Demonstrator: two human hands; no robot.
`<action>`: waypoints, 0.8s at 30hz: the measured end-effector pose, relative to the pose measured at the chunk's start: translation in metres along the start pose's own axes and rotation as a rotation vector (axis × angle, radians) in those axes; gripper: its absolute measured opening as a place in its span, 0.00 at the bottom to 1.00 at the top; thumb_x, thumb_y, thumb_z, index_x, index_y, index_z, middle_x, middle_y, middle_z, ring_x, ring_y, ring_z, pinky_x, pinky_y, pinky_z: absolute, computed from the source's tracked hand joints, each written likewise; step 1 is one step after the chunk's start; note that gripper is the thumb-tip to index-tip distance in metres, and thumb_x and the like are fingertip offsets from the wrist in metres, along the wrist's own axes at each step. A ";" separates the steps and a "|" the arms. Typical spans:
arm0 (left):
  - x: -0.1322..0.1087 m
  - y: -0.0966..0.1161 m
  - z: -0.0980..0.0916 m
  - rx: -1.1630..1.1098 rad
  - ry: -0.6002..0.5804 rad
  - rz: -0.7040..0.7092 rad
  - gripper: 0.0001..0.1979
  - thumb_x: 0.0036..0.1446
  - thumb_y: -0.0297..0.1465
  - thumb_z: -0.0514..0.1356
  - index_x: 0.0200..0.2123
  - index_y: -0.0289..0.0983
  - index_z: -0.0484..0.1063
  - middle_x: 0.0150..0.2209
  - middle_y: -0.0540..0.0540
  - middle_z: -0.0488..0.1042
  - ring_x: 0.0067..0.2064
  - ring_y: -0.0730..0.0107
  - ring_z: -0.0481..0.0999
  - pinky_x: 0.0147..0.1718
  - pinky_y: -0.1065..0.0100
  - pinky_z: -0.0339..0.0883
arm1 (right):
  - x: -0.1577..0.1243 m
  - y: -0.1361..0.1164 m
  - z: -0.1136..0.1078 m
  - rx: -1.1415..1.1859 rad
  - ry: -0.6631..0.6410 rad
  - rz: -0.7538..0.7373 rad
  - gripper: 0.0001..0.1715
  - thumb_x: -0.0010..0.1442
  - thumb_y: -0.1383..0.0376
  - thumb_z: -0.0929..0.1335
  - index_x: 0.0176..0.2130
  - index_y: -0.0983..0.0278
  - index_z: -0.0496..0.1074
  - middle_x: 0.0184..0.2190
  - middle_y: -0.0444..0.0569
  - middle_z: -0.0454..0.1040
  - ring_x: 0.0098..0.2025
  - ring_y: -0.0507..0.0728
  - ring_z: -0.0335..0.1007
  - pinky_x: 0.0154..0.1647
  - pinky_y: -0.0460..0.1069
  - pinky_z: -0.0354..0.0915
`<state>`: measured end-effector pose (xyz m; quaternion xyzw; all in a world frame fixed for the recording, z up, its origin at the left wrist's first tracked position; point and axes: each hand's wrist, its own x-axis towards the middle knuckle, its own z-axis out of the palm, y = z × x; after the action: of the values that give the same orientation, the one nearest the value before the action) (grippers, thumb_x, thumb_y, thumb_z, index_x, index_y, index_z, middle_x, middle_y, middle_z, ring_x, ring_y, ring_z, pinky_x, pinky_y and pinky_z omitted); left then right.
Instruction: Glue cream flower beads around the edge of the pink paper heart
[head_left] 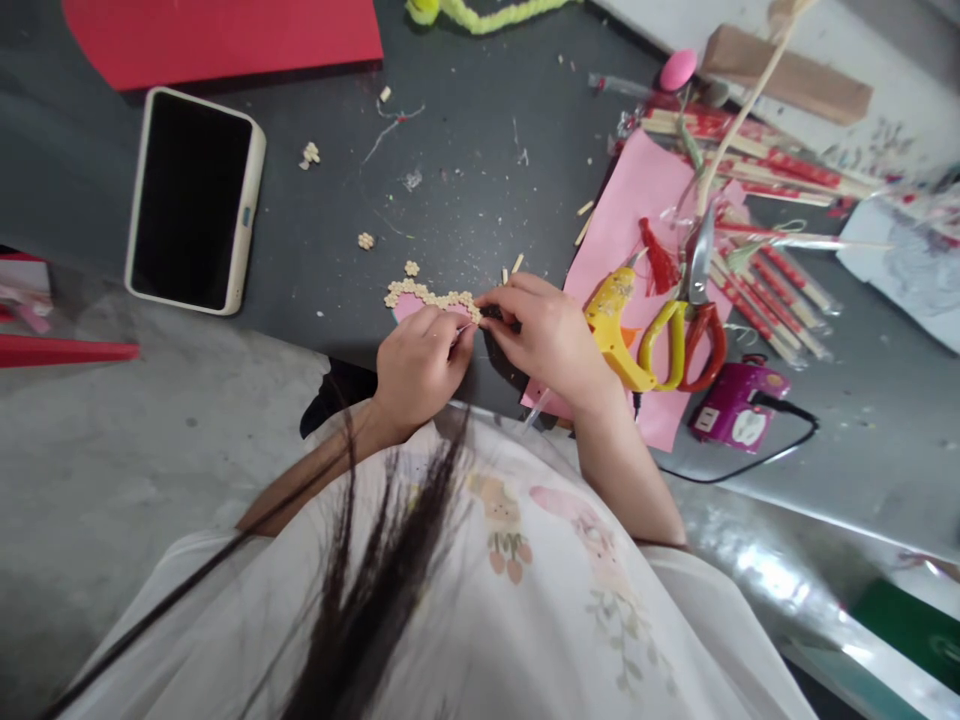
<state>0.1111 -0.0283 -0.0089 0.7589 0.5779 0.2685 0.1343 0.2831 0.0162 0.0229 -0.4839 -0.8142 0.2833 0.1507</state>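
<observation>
A small pink heart-shaped piece edged with beige flower-shaped beads lies at the near edge of the dark table. My left hand is curled closed over its lower right part, fingers pinched against it. My right hand is also closed, its fingertips pinching at the bead edge on the heart's right end, touching the left hand's fingers. What sits between the right fingertips is too small to make out. Loose beige flower beads lie on the table just beyond.
A tablet lies at the left, red paper behind it. To the right on pink paper are a yellow glue gun, scissors, a red tassel and wrapped chopsticks. A purple plug with cord is nearby.
</observation>
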 end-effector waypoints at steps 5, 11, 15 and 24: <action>-0.004 -0.002 -0.008 0.088 0.007 0.124 0.09 0.66 0.33 0.55 0.34 0.39 0.73 0.30 0.49 0.76 0.32 0.69 0.74 0.30 0.67 0.59 | -0.003 0.000 -0.004 0.043 0.017 0.018 0.13 0.61 0.69 0.66 0.45 0.64 0.76 0.35 0.49 0.73 0.36 0.56 0.67 0.37 0.49 0.62; -0.011 -0.013 -0.021 0.191 0.004 0.227 0.09 0.65 0.31 0.55 0.34 0.40 0.74 0.27 0.50 0.74 0.30 0.70 0.73 0.29 0.67 0.60 | -0.007 -0.004 -0.007 0.011 0.056 0.069 0.14 0.60 0.65 0.69 0.46 0.63 0.76 0.31 0.48 0.71 0.34 0.57 0.66 0.35 0.50 0.61; -0.017 -0.022 -0.025 0.151 -0.036 0.234 0.08 0.65 0.31 0.55 0.37 0.40 0.75 0.30 0.49 0.76 0.32 0.70 0.75 0.31 0.67 0.62 | -0.007 -0.005 0.000 -0.012 0.055 0.078 0.15 0.60 0.64 0.69 0.47 0.63 0.76 0.33 0.48 0.73 0.34 0.56 0.67 0.36 0.50 0.62; -0.026 -0.036 -0.034 0.126 0.049 0.307 0.05 0.63 0.30 0.58 0.37 0.40 0.74 0.28 0.50 0.75 0.30 0.71 0.74 0.29 0.67 0.60 | -0.002 -0.010 0.003 -0.033 0.042 0.092 0.13 0.58 0.66 0.69 0.44 0.65 0.77 0.32 0.48 0.70 0.32 0.55 0.65 0.35 0.50 0.60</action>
<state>0.0580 -0.0458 -0.0060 0.8385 0.4738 0.2675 0.0298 0.2757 0.0103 0.0269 -0.5290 -0.7923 0.2662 0.1468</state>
